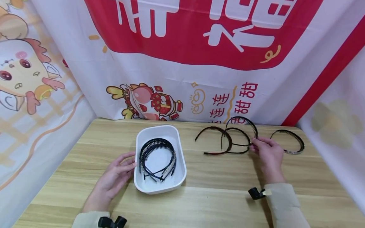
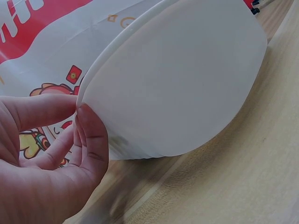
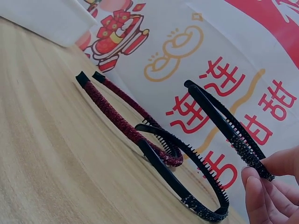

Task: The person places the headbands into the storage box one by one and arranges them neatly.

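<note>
My left hand point(image 1: 114, 177) pinches the left rim of a white plastic box point(image 1: 181, 158); the left wrist view shows thumb and finger at its edge. Several black toothed headbands point(image 1: 172, 150), some with silvery trim, lie together inside. Over to the right, my right hand point(image 1: 269, 155) holds a black headband point(image 3: 224, 123) with sparkling stones between thumb and fingers, raised off the table. Below it, a dark red glittery headband point(image 3: 110, 112) and another black stone-trimmed headband point(image 3: 170, 179) rest on the table, overlapping in view.
Farther right lies one more headband point(image 1: 301, 144) with a shiny band. The wooden table point(image 1: 216, 202) ends at a white printed cloth point(image 1: 171, 60) hung behind it, with cloth also at both sides.
</note>
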Motion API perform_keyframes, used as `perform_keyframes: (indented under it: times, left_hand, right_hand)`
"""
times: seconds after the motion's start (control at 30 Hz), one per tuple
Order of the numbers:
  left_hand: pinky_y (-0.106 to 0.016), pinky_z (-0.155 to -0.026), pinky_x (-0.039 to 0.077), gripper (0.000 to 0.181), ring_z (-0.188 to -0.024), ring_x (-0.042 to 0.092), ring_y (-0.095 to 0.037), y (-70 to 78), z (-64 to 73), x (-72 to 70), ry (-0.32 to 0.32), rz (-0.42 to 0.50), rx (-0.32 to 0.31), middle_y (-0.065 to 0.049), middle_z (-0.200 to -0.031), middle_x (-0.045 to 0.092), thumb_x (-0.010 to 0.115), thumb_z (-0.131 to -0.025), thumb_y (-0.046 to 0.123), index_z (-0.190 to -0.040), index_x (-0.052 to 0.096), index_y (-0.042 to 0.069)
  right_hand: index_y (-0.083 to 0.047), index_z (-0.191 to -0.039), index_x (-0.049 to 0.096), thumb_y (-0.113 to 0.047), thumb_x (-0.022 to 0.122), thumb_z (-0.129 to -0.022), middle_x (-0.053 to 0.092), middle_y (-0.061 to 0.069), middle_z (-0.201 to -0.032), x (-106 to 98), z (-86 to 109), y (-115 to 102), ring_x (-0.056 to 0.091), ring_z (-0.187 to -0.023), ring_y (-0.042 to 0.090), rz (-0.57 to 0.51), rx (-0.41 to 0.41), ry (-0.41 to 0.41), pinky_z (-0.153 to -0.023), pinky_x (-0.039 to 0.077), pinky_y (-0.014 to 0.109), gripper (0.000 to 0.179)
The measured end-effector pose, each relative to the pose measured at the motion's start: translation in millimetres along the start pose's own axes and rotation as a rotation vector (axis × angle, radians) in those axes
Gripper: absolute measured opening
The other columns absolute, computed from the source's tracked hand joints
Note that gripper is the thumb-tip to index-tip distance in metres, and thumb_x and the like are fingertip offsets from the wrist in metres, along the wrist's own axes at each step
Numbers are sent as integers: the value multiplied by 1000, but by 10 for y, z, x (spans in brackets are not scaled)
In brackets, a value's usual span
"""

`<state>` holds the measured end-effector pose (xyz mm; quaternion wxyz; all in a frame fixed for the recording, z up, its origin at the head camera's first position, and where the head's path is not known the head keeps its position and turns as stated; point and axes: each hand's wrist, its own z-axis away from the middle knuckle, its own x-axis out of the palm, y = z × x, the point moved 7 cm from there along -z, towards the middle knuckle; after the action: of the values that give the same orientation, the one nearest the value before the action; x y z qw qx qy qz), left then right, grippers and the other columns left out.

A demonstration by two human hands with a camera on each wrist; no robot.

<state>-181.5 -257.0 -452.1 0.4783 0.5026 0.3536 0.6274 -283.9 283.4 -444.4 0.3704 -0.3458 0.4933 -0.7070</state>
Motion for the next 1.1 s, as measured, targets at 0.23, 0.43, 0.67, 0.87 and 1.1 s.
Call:
perform_keyframes:
  times: [0.23, 0.43, 0.67, 0.87, 1.1]
  left_hand:
    - [-23, -99, 58, 39, -108, 70, -8, 2, -18, 10, -2, -4, 2, 5, -118, 75, 60, -101, -5, -128, 63, 23]
    - [-23, -100, 58, 39, -108, 71, -8, 3, -30, 25, -12, -7, 6, 5, -118, 75, 60, -101, -5, -127, 63, 24]
    - [-23, -99, 58, 39, -108, 70, -8, -17, -10, -5, -27, 4, 16, 5, -120, 74, 58, -103, -5, -128, 64, 24]
    - [-24, -100, 58, 40, -110, 70, -9, -31, -6, -14, -34, 4, 25, 4, -121, 73, 58, -102, -5, -129, 64, 24]
    - [-24, -98, 58, 40, -108, 70, -9, -35, -24, -7, -35, -6, 29, 4, -120, 73, 58, -103, -5, -129, 64, 25]
  right_hand:
    - [-4, -119, 68, -1, 78, -95, 79, -7, -78, 40, -6, 10, 76, -65, 9, -5, -4, -16, -63, 63, 21, 27]
    - [-3, -117, 68, 1, 79, -93, 80, -4, -79, 54, -4, 11, 76, -63, 10, -26, -26, -14, -61, 63, 20, 27]
    - [-4, -116, 68, -1, 80, -93, 79, -6, -75, 126, 20, 33, 74, -63, 7, 7, -38, -40, -61, 62, 19, 26]
    - [2, -124, 66, -2, 80, -93, 80, -4, -77, 156, 45, 27, 74, -63, 7, 15, -47, -41, -62, 62, 20, 34]
    - [1, -128, 64, -5, 81, -94, 81, -5, -85, 237, 98, 20, 75, -68, 7, 40, -40, -77, -72, 65, 23, 38]
